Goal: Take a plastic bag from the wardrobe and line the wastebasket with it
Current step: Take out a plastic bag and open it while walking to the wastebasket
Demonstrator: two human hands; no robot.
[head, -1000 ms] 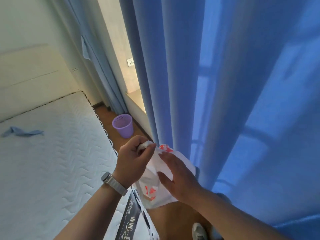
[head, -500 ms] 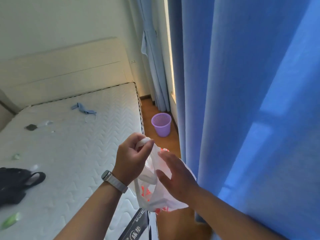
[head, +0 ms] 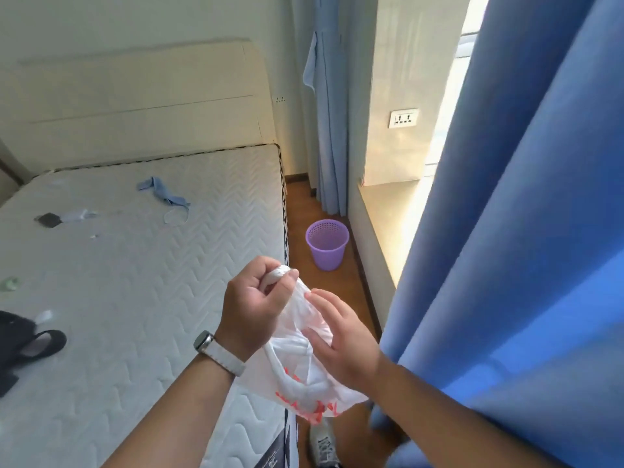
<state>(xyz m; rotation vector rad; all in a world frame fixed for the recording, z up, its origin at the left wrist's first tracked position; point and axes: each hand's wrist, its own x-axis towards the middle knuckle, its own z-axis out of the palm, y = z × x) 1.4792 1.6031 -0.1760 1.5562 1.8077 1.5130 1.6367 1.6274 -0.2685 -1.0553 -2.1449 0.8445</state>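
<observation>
A white plastic bag (head: 305,376) with red print hangs in front of me, crumpled. My left hand (head: 251,310), a watch on its wrist, is closed around the bag's bunched handle at the top. My right hand (head: 341,336) presses against the bag's side, fingers pinching into the film. The purple mesh wastebasket (head: 327,244) stands upright and unlined on the wooden floor ahead, between the bed and the window ledge, well beyond both hands.
A bare mattress (head: 141,282) fills the left, with a blue cloth (head: 162,194), small scraps and a black item (head: 20,346) on it. Blue curtains (head: 526,265) hang close on the right. A narrow strip of wooden floor leads to the basket. My shoe (head: 324,445) shows below.
The view has swung left and the wastebasket has shifted toward the centre. My right hand has moved from the bag's front to pinching into its side.
</observation>
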